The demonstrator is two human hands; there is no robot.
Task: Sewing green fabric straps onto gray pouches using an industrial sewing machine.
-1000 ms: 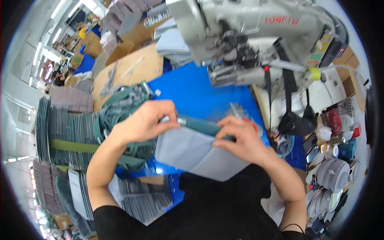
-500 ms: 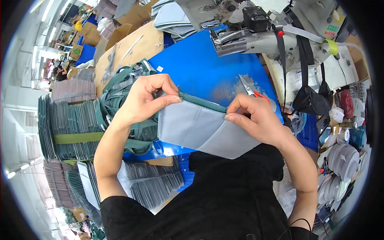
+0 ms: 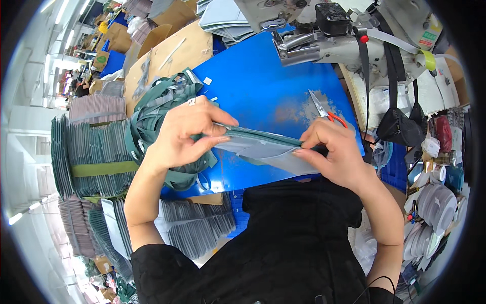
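Between my hands is a grey fabric panel (image 3: 268, 152) with a dark green bound edge along its top, tilted so its face shows foreshortened. My left hand (image 3: 190, 134) pinches the left end of the green edge between thumb and fingers. At the other end, my right hand (image 3: 334, 152) grips the same edge in a pinch. The panel is held above the blue tabletop (image 3: 253, 76), close to my body. Just beyond my right hand lie scissors with orange handles (image 3: 326, 111). A heap of green strips (image 3: 162, 121) lies beside my left hand.
A sewing machine (image 3: 349, 45) stands at the back right. Banded stacks of green and grey panels (image 3: 96, 157) rise at the left, with more grey panels (image 3: 195, 228) below the table edge. White tape rolls (image 3: 435, 207) sit at the far right.
The panel has tipped from showing its broad face to being nearly edge-on, its lower part swinging away from view. Both hands keep their pinch. The whole view has shifted slightly.
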